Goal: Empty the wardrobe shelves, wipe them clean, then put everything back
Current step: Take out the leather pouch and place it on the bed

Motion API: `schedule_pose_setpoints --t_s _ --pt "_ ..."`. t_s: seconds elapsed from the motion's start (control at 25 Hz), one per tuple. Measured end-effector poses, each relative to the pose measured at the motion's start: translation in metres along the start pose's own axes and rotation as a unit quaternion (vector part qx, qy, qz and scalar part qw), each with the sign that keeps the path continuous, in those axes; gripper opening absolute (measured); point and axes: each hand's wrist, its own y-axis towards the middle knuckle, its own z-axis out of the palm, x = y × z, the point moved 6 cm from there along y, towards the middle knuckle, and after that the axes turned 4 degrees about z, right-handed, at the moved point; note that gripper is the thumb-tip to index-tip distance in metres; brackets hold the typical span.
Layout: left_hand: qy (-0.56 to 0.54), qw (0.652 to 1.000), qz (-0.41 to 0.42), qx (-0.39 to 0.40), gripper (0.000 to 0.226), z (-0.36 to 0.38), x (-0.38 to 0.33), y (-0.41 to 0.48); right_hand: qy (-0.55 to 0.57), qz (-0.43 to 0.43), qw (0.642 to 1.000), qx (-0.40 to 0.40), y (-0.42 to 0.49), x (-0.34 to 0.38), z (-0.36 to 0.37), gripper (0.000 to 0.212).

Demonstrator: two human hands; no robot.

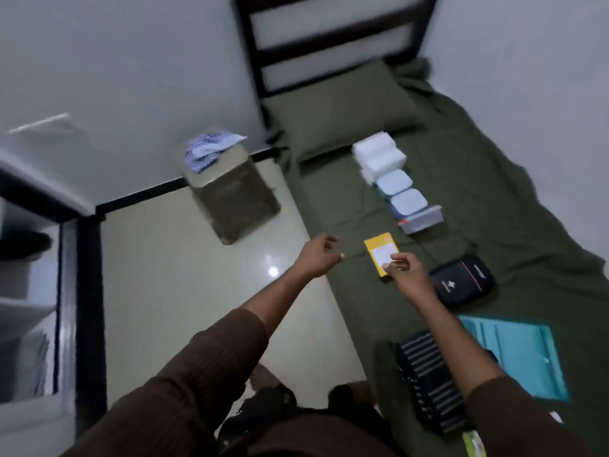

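A small yellow and white box lies on or just above the dark green bed sheet, and my right hand pinches its near corner. My left hand hovers over the bed's edge with its fingers loosely curled and nothing in it. Beyond the box, white packs, two pale blue lidded tubs and a clear container stand in a row on the bed. A black pouch, a striped folded cloth and a teal folder lie nearer me. The wardrobe shows at the far left.
An olive hamper with a blue-white cloth on top stands on the pale tiled floor beside the bed. A green pillow lies under the dark headboard. Dark items and folded grey fabric sit on the wardrobe shelves.
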Motion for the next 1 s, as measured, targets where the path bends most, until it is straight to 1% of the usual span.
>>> schedule_pose_setpoints --t_s 0.12,0.2,0.28,0.32,0.48,0.64,0.8,0.88,1.0 --pt "-0.050 0.994 -0.037 -0.086 0.046 -0.116 0.068 -0.035 -0.048 -0.063 0.995 0.065 -0.014 0.083 0.123 0.029" --pt "-0.075 0.983 -0.057 -0.155 0.046 -0.190 0.114 -0.064 -0.082 -0.102 0.983 0.132 -0.034 0.135 0.212 0.026" --pt "-0.103 0.962 -0.091 -0.238 0.044 -0.265 0.170 -0.105 -0.127 -0.159 0.957 0.205 -0.068 0.183 0.310 0.026" --pt "-0.116 0.950 -0.106 -0.269 0.043 -0.293 0.192 -0.124 -0.140 -0.184 0.945 0.233 -0.087 0.204 0.348 0.028" --pt "-0.174 0.901 -0.163 -0.363 0.043 -0.372 0.270 -0.189 -0.191 -0.246 0.892 0.329 -0.153 0.259 0.473 0.033" --pt "-0.211 0.856 -0.208 -0.422 0.042 -0.420 0.330 -0.225 -0.230 -0.274 0.843 0.402 -0.190 0.289 0.575 0.033" --pt "-0.227 0.828 -0.241 -0.452 0.042 -0.472 0.377 -0.222 -0.258 -0.290 0.807 0.445 -0.192 0.325 0.658 0.033" --pt "-0.229 0.818 -0.249 -0.465 0.043 -0.506 0.395 -0.209 -0.263 -0.292 0.796 0.460 -0.183 0.351 0.696 0.034" --pt "-0.247 0.807 -0.265 -0.466 0.044 -0.560 0.413 -0.180 -0.266 -0.284 0.789 0.475 -0.160 0.398 0.743 0.033"
